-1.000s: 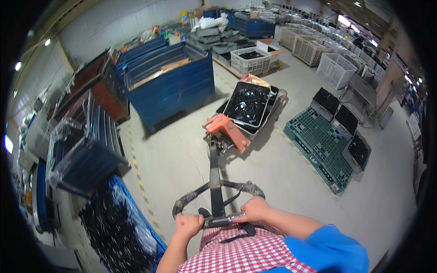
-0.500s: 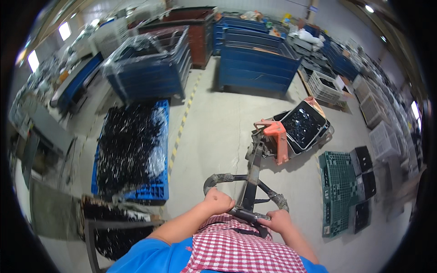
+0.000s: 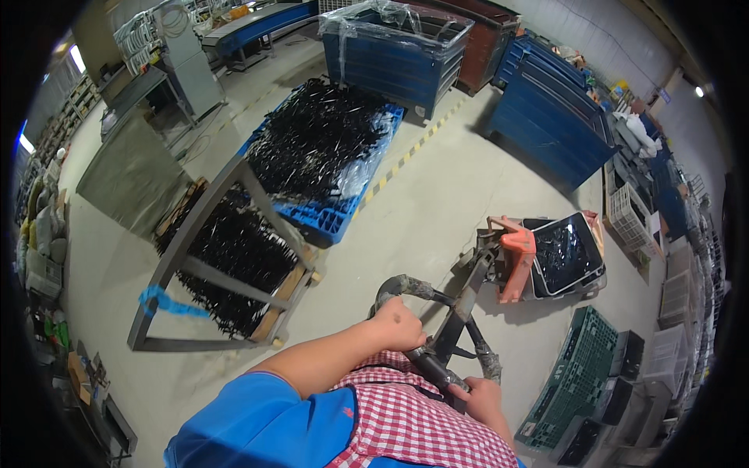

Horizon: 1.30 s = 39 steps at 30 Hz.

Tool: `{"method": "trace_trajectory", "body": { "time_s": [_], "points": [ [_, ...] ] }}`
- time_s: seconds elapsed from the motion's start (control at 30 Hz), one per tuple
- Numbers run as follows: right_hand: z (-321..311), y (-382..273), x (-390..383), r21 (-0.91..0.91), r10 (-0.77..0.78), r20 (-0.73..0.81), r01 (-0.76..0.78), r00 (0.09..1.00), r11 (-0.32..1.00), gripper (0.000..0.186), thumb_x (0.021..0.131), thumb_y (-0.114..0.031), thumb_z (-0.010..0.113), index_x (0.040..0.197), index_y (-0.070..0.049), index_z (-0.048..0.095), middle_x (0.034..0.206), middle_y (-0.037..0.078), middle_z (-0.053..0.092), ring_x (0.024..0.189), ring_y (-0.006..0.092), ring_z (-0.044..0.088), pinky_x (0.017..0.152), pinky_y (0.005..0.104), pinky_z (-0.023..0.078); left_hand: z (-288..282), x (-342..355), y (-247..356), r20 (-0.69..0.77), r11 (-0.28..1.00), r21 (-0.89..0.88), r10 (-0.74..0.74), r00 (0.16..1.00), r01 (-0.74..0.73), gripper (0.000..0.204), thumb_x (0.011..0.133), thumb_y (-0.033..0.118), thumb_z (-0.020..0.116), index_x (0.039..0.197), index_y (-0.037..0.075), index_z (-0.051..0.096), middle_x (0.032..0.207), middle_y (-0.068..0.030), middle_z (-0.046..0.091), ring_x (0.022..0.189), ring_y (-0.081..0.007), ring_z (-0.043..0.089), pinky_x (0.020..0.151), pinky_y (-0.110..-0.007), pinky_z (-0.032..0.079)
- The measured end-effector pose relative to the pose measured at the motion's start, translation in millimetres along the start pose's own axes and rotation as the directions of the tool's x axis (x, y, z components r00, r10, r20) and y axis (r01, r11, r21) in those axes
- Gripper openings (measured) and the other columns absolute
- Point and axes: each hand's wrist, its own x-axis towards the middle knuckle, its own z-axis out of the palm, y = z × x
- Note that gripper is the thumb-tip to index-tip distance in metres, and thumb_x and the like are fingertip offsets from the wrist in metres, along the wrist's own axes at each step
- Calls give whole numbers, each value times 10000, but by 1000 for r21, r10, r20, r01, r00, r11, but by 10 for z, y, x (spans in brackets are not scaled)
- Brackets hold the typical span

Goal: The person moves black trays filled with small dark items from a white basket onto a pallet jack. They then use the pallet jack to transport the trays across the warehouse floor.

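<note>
Both my hands hold the dark loop handle (image 3: 406,284) of a pallet jack, whose grips are wrapped in worn, torn tape. My left hand (image 3: 399,322) is closed over the left side of its near bar. Lower down, at the bar's right end, my right hand (image 3: 480,396) is closed round it, thumb on top. A steel shaft (image 3: 460,312) runs from the handle to the jack's orange body (image 3: 515,253). Just beyond the body rests a light-rimmed tub (image 3: 576,284) with shiny black pieces (image 3: 563,251) in it. What lies beneath the tub is mostly hidden.
Left stand a blue pallet (image 3: 328,224) heaped with black strips (image 3: 320,136) and a grey metal frame (image 3: 199,269) by another such heap. Large blue bins (image 3: 546,117) stand ahead. A green pallet (image 3: 566,378) with black trays (image 3: 620,398) lies right; a white crate (image 3: 622,214) stands beyond.
My view has swung left, bringing the metal frame and the second heap fully in. The jack and tub sit further right in the picture. Both hands keep their hold on the handle.
</note>
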Motion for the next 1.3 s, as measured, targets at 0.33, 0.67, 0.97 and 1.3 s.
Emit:
{"method": "trace_trajectory", "body": {
  "time_s": [0.33, 0.67, 0.97, 1.3],
  "points": [
    [346, -213, -1254, -155, -112, 16, 113, 994, 981, 578, 729, -651, 511, 628, -97, 640, 582, 133, 586, 586, 320, 585, 556, 419, 461, 197, -1208, 879, 175, 982, -157, -74, 982, 102, 472, 881, 363, 326, 738, 82, 677, 773, -138, 655, 752, -300, 641, 714, -449, 448],
    [1649, -1500, -2323, -182, 54, -25, -58, 998, 982, 717, 726, -755, 381, 669, -98, 662, 614, 125, 609, 614, 308, 609, 569, 393, 469, 965, -2950, 763, 101, 996, -71, 68, 993, -61, 388, 860, 293, 339, 749, 90, 651, 763, -140, 652, 688, -321, 636, 625, -463, 457],
    [2341, -2105, -3241, -163, 71, -47, -77, 996, 984, 738, 774, -745, 300, 731, -115, 683, 685, 128, 632, 675, 320, 615, 615, 410, 476, 1446, -4086, 994, 88, 991, 7, 136, 987, -137, 328, 840, 281, 372, 787, 59, 608, 782, -134, 651, 732, -329, 633, 580, -456, 461],
    [3107, -2698, -4354, -152, 139, -179, -167, 974, 974, 748, 784, -731, 309, 669, -89, 676, 655, 158, 627, 665, 329, 618, 643, 411, 481, 1831, -5482, 1507, -166, 939, 234, 294, 941, -252, 92, 724, 188, 539, 744, 103, 569, 663, -72, 627, 599, -288, 626, 454, -410, 446]
  ]
}}
